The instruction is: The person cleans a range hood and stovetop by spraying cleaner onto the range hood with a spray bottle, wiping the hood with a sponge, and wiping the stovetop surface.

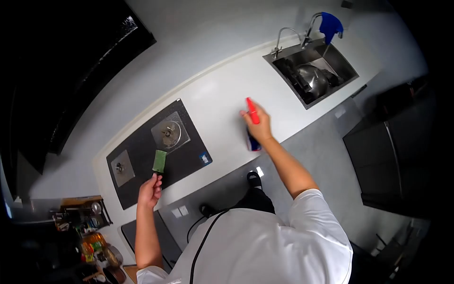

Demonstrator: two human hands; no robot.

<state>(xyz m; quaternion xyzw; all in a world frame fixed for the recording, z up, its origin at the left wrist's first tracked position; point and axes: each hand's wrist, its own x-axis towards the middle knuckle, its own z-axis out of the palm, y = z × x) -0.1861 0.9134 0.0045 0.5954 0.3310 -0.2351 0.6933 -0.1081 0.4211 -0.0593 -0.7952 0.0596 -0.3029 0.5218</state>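
My left hand (150, 190) is closed on the dark handle of a green scrub brush (160, 161). The brush's flat green head points up over the front part of the black gas cooktop (184, 163). Closed around the neck of a spray bottle, my right hand (261, 127) is above the white counter between the cooktop and the sink. The spray bottle (252, 111) has a red spray head and a dark blue body, partly hidden behind the hand and forearm. The large burner (169, 134) lies just beyond the brush.
A steel sink (347, 66) at upper right holds a shiny metal pan (313, 80) and dark items. A blue cloth (330, 27) hangs over the faucet. Bottles and jars (97, 248) stand at lower left. A dark range hood (113, 28) overhangs the upper left.
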